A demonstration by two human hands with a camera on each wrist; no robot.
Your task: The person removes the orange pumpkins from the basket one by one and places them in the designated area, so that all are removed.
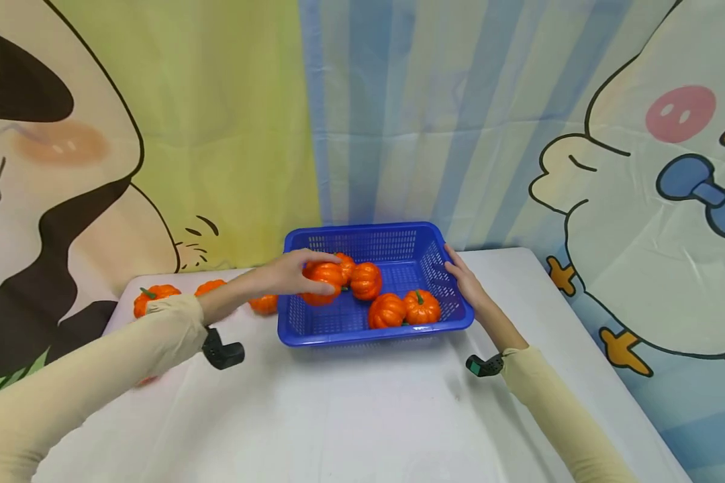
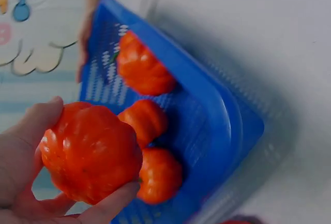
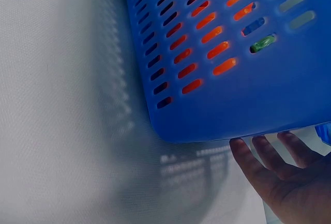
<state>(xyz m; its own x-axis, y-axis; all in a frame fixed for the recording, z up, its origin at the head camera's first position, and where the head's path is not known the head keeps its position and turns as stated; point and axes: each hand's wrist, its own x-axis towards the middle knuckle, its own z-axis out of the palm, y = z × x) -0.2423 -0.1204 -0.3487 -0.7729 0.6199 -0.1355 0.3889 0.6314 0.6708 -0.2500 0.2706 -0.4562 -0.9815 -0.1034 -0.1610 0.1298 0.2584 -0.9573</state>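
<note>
My left hand [image 1: 299, 272] grips an orange toy pumpkin [image 2: 93, 151] by its sides, with thumb and fingers curled round it, over the left part of a blue plastic basket [image 1: 362, 340]. Inside the basket lie several more pumpkins, among them a ribbed one [image 1: 366, 280] near the middle and one with a green stem [image 1: 421, 308] near the front. At the basket's right side, my right hand [image 1: 468, 282] touches the wall by the rim. In the right wrist view its fingers [image 3: 269, 169] extend against the outside; its thumb is not visible there.
Left of the basket, more pumpkins lie on the white-covered table [image 1: 362, 416], including one with a green stem [image 1: 156, 296] and another beside the basket [image 1: 264, 305], partly behind my left arm. A cartoon-printed curtain [image 1: 387, 121] hangs close behind the basket.
</note>
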